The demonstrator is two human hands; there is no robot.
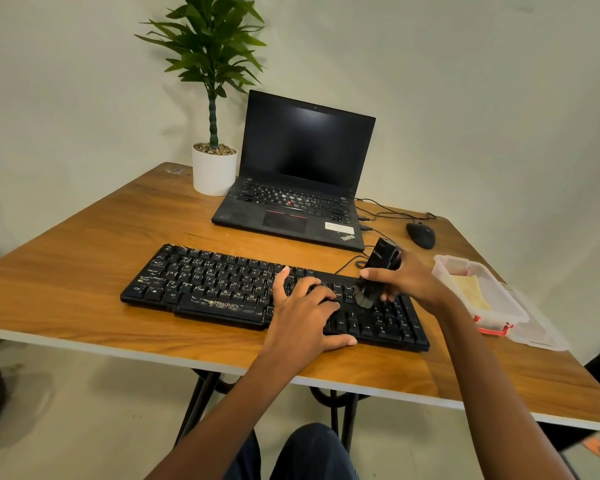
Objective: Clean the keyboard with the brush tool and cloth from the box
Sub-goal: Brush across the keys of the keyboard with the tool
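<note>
Left hand (305,306): flat, fingers spread on the right-centre keys of the keyboard (205,282); judged to steady it against the strokes.
Right hand (407,278): wrapped round brush (381,258), bristles down, touching keys by the number pad.
Keyboard: black, near front edge of table (84,244), before laptop (291,216); pale dust streaks on left keys and front rim.
Cloth (471,292): yellow, lying in open box (513,315) right of keyboard; judged kept for wiping.

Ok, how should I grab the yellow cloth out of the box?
Pinch the middle of the yellow cloth from straight above: it lies flat inside the open-topped box, whose walls block any sideways approach.
</note>
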